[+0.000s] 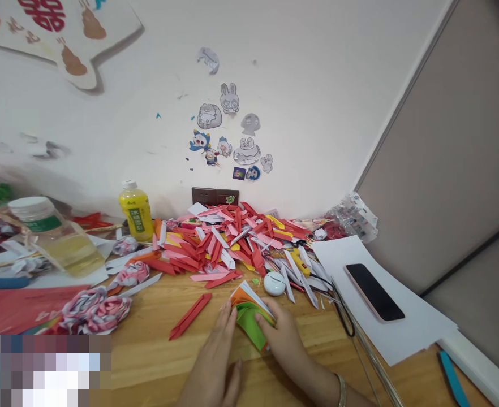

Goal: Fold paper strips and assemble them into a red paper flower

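Near the table's front, a small stack of coloured paper (pixel 250 328), green on top with orange and white sheets beneath, lies between my hands. My right hand (pixel 287 342) grips its right side, thumb pressed on the green sheet and fingers partly hidden. Along the stack's left edge rests my left hand (pixel 218 347), fingers stretched out and touching the paper, thumb apart. A folded red paper strip (pixel 190 316) lies left of my left hand. Just beyond the stack sits a round white case (pixel 274 284).
A heap of folded paper strips (pixel 215 243) lies along the wall. Left stand a yellow bottle (pixel 136 212) and a tilted clear bottle (pixel 63 240), near crumpled paper flowers (pixel 99 311). Right, a phone (pixel 374 291) rests on white paper (pixel 402 345), beside thin wires (pixel 370 356) and a blue-handled tool (pixel 452 376).
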The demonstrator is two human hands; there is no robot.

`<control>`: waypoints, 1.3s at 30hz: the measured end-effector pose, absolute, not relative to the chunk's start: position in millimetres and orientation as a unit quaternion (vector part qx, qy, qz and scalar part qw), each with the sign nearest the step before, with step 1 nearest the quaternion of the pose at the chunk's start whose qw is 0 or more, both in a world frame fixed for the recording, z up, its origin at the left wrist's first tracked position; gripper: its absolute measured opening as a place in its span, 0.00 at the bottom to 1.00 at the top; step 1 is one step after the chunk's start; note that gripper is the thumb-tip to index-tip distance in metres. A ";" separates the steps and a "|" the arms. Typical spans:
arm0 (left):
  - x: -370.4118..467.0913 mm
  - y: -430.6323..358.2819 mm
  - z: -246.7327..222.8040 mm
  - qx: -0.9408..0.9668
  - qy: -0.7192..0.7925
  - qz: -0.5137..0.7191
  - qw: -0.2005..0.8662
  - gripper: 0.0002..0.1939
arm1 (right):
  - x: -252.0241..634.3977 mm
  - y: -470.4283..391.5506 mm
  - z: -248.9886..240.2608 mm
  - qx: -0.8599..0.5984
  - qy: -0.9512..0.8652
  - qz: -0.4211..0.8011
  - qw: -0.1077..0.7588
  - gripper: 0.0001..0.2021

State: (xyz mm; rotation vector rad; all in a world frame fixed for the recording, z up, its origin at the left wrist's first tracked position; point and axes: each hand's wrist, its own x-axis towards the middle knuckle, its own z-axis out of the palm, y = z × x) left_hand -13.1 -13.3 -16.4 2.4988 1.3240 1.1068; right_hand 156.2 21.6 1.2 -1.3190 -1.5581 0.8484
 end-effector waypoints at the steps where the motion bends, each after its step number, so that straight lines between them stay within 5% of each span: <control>1: -12.0 -12.9 -18.1 0.827 0.425 0.365 0.028 0.39 | 155.8 21.6 0.3 -0.529 -0.623 0.345 0.461 0.13; 7: -5.4 -12.9 -30.3 0.860 0.364 0.352 -0.067 0.44 | 155.6 24.1 -2.7 -0.538 -0.581 0.350 0.499 0.12; 14: -6.5 -13.9 -28.0 0.862 0.347 0.368 -0.044 0.40 | 157.2 26.3 -6.5 -0.522 -0.583 0.349 0.516 0.13; 24: -24.1 3.6 -2.7 0.559 0.485 0.514 0.435 0.29 | 160.4 1.5 30.6 -0.394 -0.864 0.163 0.268 0.19; 28: -20.2 7.2 -3.0 0.517 0.491 0.512 0.480 0.32 | 157.4 -3.6 36.3 -0.400 -0.879 0.157 0.209 0.20; 39: -22.1 2.9 -15.3 0.557 0.488 0.446 0.503 0.29 | 151.5 0.9 31.3 -0.382 -0.868 0.222 0.225 0.25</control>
